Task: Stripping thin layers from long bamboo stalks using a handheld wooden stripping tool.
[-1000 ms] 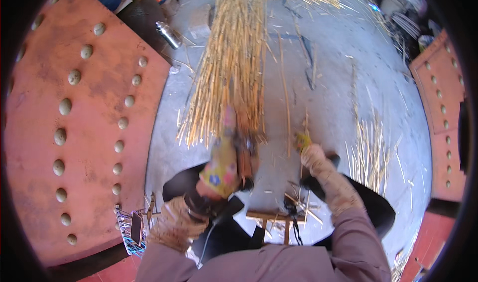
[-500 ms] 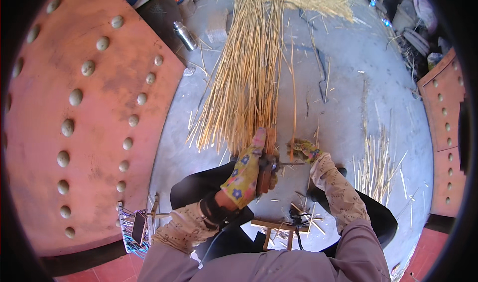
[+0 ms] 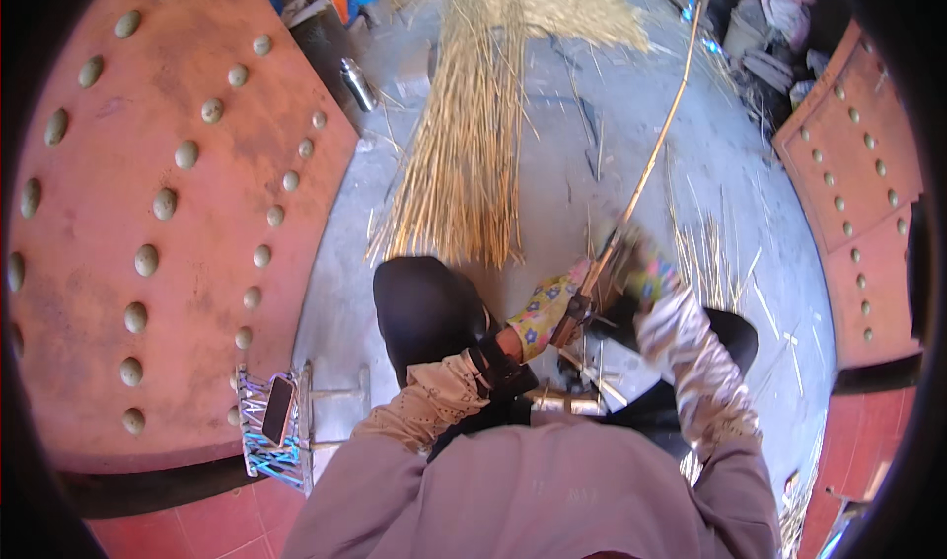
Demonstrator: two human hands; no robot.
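Observation:
My left hand (image 3: 547,309), in a yellow flowered glove, is closed around a short wooden piece with a dark metal fitting (image 3: 575,312), low between my knees. A long, thin dry stalk (image 3: 654,154) slants from beside this hand up toward the far right. My right hand (image 3: 646,271), gloved too, is close by on the stalk's right side. Motion smears its fingers, so whether it grips the stalk is unclear. Past my left knee a thick bundle of dry stalks (image 3: 459,154) lies on the floor, cut ends toward me.
Loose stalks (image 3: 712,258) lie to the right of my right knee. A small stool woven with coloured cords (image 3: 286,460) carries a phone (image 3: 279,411) on my left. Orange studded door panels (image 3: 197,253) flank the left side. A metal bottle (image 3: 357,83) stands farther off.
My left hand has moved right, away from the bundle, with the wooden piece. My right hand has risen slightly and shifted right. The long stalk now slants to the far right beside both hands.

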